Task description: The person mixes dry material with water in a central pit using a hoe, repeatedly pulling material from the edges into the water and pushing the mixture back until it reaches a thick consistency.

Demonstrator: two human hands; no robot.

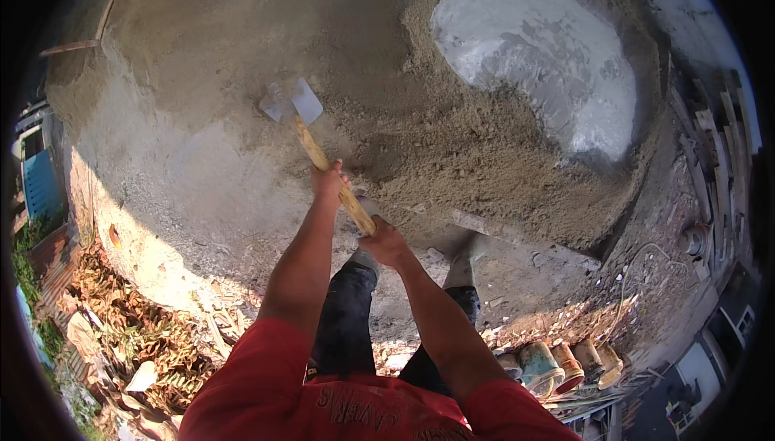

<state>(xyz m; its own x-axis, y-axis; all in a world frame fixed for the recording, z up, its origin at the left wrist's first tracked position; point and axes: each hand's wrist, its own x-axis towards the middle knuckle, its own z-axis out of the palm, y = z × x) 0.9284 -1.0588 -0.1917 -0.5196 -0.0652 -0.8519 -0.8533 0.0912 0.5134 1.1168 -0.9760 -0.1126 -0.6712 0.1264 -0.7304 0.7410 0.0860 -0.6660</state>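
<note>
Both my hands grip the pale wooden handle of a hoe point(310, 144), which slants up and to the left away from me. My left hand point(329, 182) is wrapped round the middle of the handle. Nearer my body, my right hand point(385, 242) closes on its lower end. The hoe's grey metal blade point(306, 102) is over the dusty ground at the left edge of a heap of brown sand point(476, 150). Within that heap, at the far right, lies a pool of wet pale grey slurry point(537, 41).
A flat board point(517, 235) lies along the sand's near edge, just ahead of my feet. Several buckets point(541, 364) stand at the lower right. Wooden planks point(722, 158) lean at the far right. Dry leaves point(133, 312) are piled at the lower left.
</note>
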